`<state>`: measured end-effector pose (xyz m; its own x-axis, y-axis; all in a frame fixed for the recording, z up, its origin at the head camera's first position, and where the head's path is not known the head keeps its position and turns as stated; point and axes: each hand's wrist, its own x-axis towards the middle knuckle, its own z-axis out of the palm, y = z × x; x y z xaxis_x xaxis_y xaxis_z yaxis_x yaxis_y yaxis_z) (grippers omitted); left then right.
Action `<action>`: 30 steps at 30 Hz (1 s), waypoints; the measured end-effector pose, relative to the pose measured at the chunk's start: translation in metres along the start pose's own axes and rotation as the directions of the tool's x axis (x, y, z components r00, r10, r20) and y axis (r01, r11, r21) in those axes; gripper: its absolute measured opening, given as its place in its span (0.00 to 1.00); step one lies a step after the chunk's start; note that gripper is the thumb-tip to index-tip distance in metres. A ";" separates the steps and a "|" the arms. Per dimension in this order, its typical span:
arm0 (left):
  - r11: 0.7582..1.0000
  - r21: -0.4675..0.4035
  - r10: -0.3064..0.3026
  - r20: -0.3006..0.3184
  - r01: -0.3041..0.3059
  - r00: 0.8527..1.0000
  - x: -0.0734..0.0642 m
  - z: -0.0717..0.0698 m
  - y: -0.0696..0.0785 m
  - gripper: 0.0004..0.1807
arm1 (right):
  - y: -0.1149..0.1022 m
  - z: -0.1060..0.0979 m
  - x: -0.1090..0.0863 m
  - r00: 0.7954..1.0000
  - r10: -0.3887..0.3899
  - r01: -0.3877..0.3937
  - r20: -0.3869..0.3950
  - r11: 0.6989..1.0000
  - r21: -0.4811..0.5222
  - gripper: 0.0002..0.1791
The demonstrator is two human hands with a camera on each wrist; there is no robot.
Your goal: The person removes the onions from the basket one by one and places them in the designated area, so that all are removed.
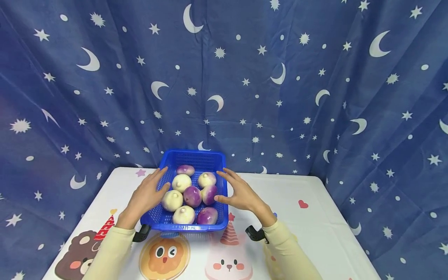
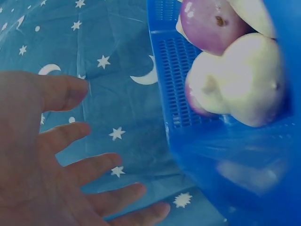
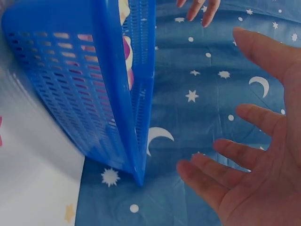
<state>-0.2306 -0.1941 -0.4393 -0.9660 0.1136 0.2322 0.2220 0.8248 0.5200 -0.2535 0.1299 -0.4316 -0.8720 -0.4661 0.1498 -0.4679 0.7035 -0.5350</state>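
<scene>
A blue plastic basket (image 1: 189, 228) with slotted walls stands near the back of the table, holding several white-and-purple turnips. One purple turnip (image 1: 192, 196) lies in the middle; a paler turnip (image 1: 184, 214) sits near the front wall. My left hand (image 1: 147, 194) hovers at the basket's left side, fingers spread, overlapping the rim in the head view. In the left wrist view a gap shows between its fingers and the basket wall. On the opposite side my right hand (image 1: 243, 192) is held with fingers apart, palm facing the basket. Neither hand holds anything.
The white tablecloth (image 1: 297, 233) carries printed cartoon figures, among them a bear (image 1: 77, 252) and a rabbit (image 1: 229, 264). A dark blue curtain (image 1: 245, 97) with moons and stars hangs close behind the basket and along both sides. Each wrist wears a black device (image 1: 257, 234).
</scene>
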 end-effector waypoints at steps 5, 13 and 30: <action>0.999 -0.051 -0.006 0.005 0.006 1.000 -0.004 0.002 -0.010 0.32 | -0.001 0.006 0.002 0.999 -0.044 0.044 0.009 0.999 0.000 0.45; 0.995 -0.102 -0.021 -0.004 0.020 1.000 -0.007 0.003 -0.029 0.32 | -0.005 0.015 0.004 0.996 -0.084 0.083 0.031 0.996 0.031 0.42; 0.937 -0.270 -0.192 0.128 0.221 0.973 -0.016 0.012 -0.054 0.35 | -0.013 0.031 0.014 0.980 -0.153 0.134 0.129 0.980 0.149 0.29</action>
<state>-0.2284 -0.2339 -0.4806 -0.9995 0.0230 0.0206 0.0306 0.6486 0.7605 -0.2548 0.0979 -0.4483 -0.7640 -0.6337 0.1215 -0.5536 0.5470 -0.6279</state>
